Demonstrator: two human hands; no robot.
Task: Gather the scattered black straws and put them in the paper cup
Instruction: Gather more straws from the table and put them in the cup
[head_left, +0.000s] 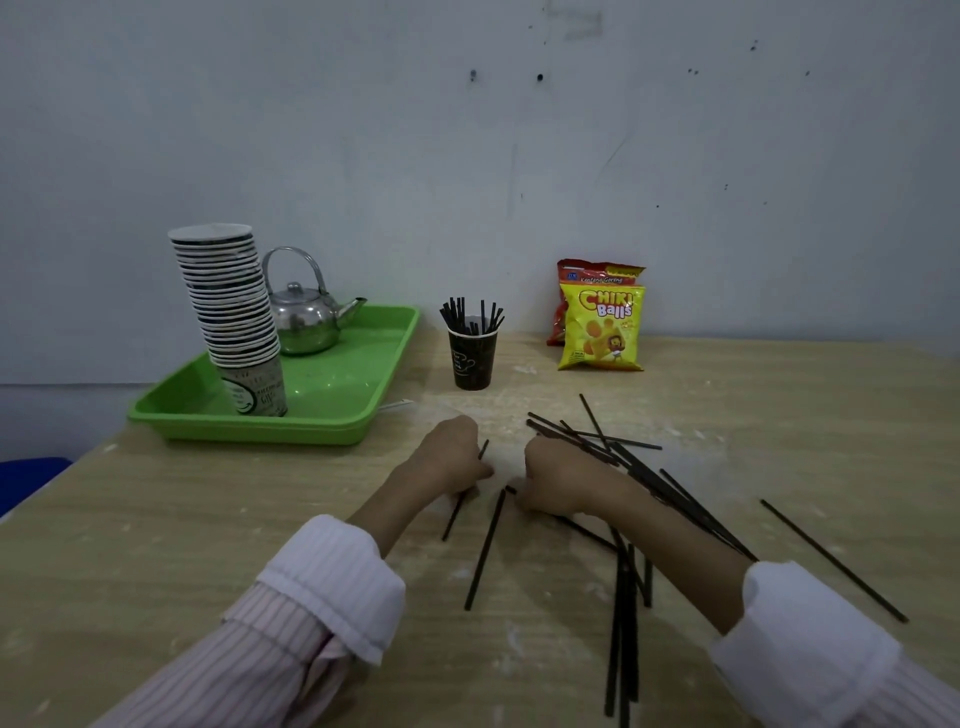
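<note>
A dark paper cup (472, 361) stands at the back of the wooden table with several black straws (470, 314) upright in it. Several more black straws (626, 587) lie scattered on the table at centre right, and one lone straw (834, 559) lies far right. My left hand (453, 456) rests on the table, fingers closed on a black straw (457, 506) that sticks out above and below the fist. My right hand (553, 475) is closed on a bundle of straws (576, 434) that fans out behind it. One loose straw (484, 550) lies between my forearms.
A green tray (358, 374) at the back left holds a tall stack of paper cups (234, 312) and a metal teapot (306, 319). Two snack bags (602, 325) lean against the wall at the back right. The table's left edge (47, 499) runs diagonally.
</note>
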